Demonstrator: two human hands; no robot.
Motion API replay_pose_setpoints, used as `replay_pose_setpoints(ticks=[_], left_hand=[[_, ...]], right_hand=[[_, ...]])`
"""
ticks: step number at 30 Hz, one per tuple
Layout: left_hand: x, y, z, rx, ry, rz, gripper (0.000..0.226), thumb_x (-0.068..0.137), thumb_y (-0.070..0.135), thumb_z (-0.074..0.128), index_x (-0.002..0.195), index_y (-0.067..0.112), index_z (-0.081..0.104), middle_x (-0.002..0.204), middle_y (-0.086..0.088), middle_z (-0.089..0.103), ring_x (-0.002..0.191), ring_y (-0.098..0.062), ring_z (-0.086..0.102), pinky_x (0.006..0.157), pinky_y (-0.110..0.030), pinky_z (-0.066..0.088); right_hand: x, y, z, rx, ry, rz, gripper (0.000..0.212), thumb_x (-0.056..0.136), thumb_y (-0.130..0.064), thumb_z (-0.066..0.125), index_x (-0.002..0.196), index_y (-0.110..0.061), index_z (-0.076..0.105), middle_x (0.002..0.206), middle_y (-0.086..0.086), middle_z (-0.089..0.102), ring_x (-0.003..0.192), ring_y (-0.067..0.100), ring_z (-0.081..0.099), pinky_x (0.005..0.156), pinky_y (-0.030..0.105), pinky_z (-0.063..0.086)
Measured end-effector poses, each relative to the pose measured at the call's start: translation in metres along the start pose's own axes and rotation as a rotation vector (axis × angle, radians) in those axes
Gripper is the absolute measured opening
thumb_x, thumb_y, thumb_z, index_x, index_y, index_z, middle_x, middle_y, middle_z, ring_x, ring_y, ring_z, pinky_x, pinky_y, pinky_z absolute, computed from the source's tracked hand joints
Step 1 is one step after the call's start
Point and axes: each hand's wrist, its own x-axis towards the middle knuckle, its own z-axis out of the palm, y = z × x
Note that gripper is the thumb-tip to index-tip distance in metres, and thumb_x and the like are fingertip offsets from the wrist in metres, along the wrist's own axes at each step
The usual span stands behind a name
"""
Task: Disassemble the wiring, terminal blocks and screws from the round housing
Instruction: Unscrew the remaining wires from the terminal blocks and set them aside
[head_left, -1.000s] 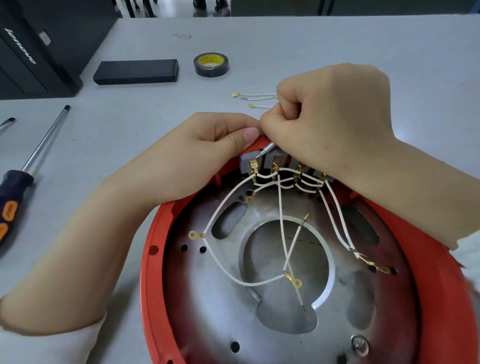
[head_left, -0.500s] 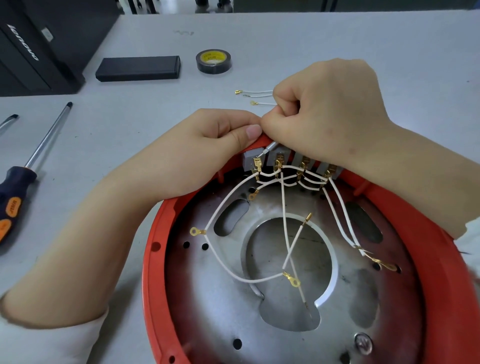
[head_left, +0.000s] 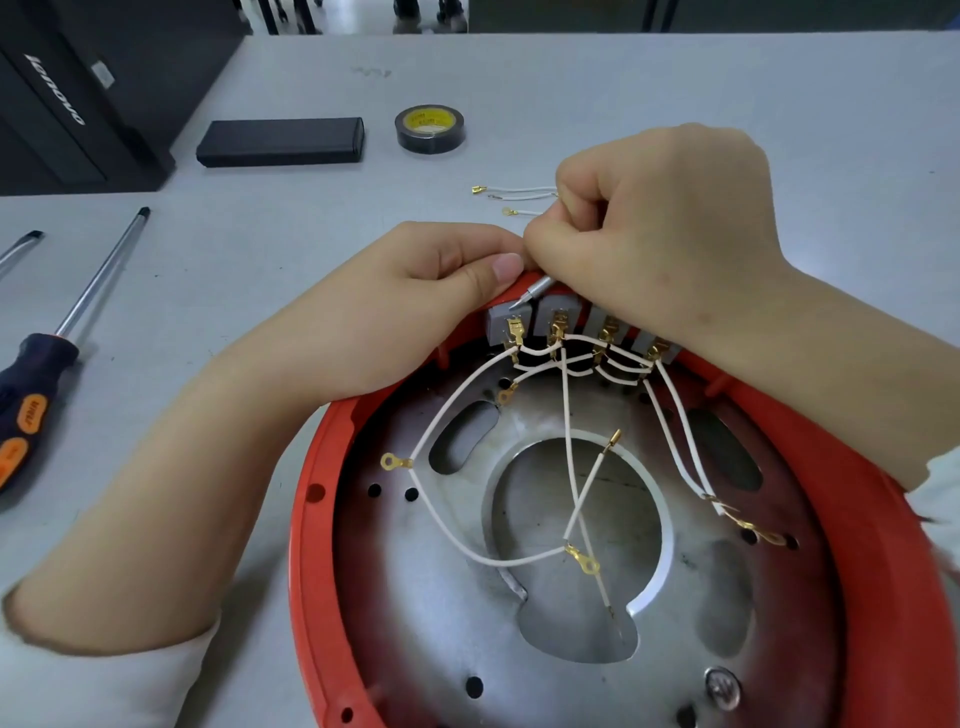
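Red plastic ringed the round housing (head_left: 311, 545), which lay on the grey table (head_left: 675, 93) right in front of you. Your two hands met at its far edge. Your left hand (head_left: 415, 312) gripped the rim, thumb pressed on top, and kept the housing steady. Your right hand (head_left: 660, 228) was curled tight round a small screwdriver (head_left: 535, 289), and its silver tip touched the first of the grey terminal blocks (head_left: 511, 318).

You seemed to be loosening a screw on that block. All four blocks were not yet off, and the white wires (head_left: 569, 441) with gold ends hung from them across the metal plate (head_left: 415, 597). A few loose wires (head_left: 519, 192) already lay on the table behind your hands.

Next you would likely need to keep the tip straight in the screw and turn slowly, so it would not slip.
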Motion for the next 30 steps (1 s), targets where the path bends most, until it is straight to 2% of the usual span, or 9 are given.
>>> replay_pose_setpoints(ticks=[3,5,10,13,16,18,22,27,30], left_hand=[[0.0,-0.001,0.0,-0.008,0.008,-0.008,0.028,0.102,0.013,0.041,0.108,0.023,0.066,0.103,0.014,0.072,0.103,0.002,0.063,0.09,-0.011,0.043],[0.001,-0.002,0.0,0.001,0.015,-0.014,0.028,0.102,0.014,0.041,0.109,0.022,0.066,0.105,0.013,0.072,0.105,0.001,0.063,0.093,-0.013,0.043],[0.0,-0.001,0.0,-0.006,0.019,-0.025,0.029,0.102,0.016,0.041,0.117,0.018,0.066,0.111,0.009,0.072,0.109,-0.003,0.063,0.099,-0.019,0.044],[-0.001,-0.001,0.0,-0.027,0.027,-0.056,0.03,0.102,0.017,0.042,0.121,0.015,0.065,0.113,0.006,0.071,0.109,-0.005,0.063,0.102,-0.026,0.045],[-0.001,0.0,-0.001,-0.054,0.029,-0.073,0.029,0.101,0.017,0.042,0.119,0.015,0.065,0.11,0.007,0.072,0.106,-0.003,0.064,0.1,-0.023,0.046],[-0.001,0.001,-0.001,-0.039,0.027,-0.078,0.029,0.101,0.018,0.042,0.119,0.017,0.066,0.11,0.008,0.072,0.106,-0.002,0.064,0.1,-0.023,0.046],[-0.002,0.003,-0.001,-0.011,0.038,-0.083,0.029,0.101,0.02,0.043,0.119,0.019,0.066,0.109,0.01,0.072,0.106,-0.001,0.063,0.101,-0.025,0.045],[-0.002,0.004,0.0,-0.047,0.037,-0.112,0.03,0.101,0.017,0.042,0.121,0.014,0.065,0.114,0.004,0.071,0.111,-0.007,0.063,0.106,-0.035,0.043],[-0.002,0.003,0.0,-0.067,0.031,-0.112,0.03,0.101,0.016,0.042,0.121,0.013,0.064,0.114,0.003,0.07,0.111,-0.009,0.063,0.107,-0.036,0.043]], right_hand=[[-0.001,-0.001,0.0,-0.009,0.006,-0.035,0.034,0.073,-0.027,0.051,0.05,-0.015,0.03,0.042,-0.002,0.024,0.048,0.02,0.03,0.049,0.029,0.02],[-0.003,-0.002,0.0,-0.006,0.03,-0.054,0.032,0.073,-0.026,0.053,0.05,-0.015,0.032,0.041,-0.003,0.023,0.048,0.021,0.03,0.051,0.028,0.021],[-0.002,0.0,0.002,0.092,0.11,0.021,0.032,0.083,-0.037,0.052,0.06,-0.016,0.049,0.045,-0.002,0.042,0.05,0.019,0.038,0.049,0.029,0.026],[0.001,0.006,-0.001,0.333,-0.102,0.151,0.03,0.093,-0.051,0.046,0.075,-0.027,0.046,0.047,-0.006,0.049,0.049,0.01,0.045,0.053,0.027,0.031],[0.001,0.018,-0.011,0.691,-0.311,0.224,0.01,0.096,-0.026,0.052,0.089,-0.029,0.046,0.059,-0.007,0.053,0.053,0.01,0.043,0.053,0.023,0.037],[0.0,0.024,-0.021,0.865,-0.36,0.229,0.018,0.096,-0.011,0.053,0.095,-0.027,0.045,0.068,-0.006,0.061,0.052,0.016,0.049,0.045,0.017,0.035],[0.0,0.023,-0.032,1.073,-0.347,0.227,0.009,0.094,-0.012,0.058,0.096,-0.019,0.054,0.083,0.005,0.074,0.044,0.021,0.059,0.035,0.019,0.031],[-0.002,0.013,-0.023,1.432,-0.261,0.387,0.012,0.078,-0.021,0.068,0.087,-0.014,0.068,0.064,-0.001,0.065,0.04,0.011,0.047,0.037,0.015,0.03],[-0.004,0.008,-0.017,1.44,-0.204,0.348,0.015,0.086,-0.029,0.061,0.084,-0.016,0.067,0.059,-0.003,0.056,0.041,0.011,0.04,0.039,0.018,0.028]])
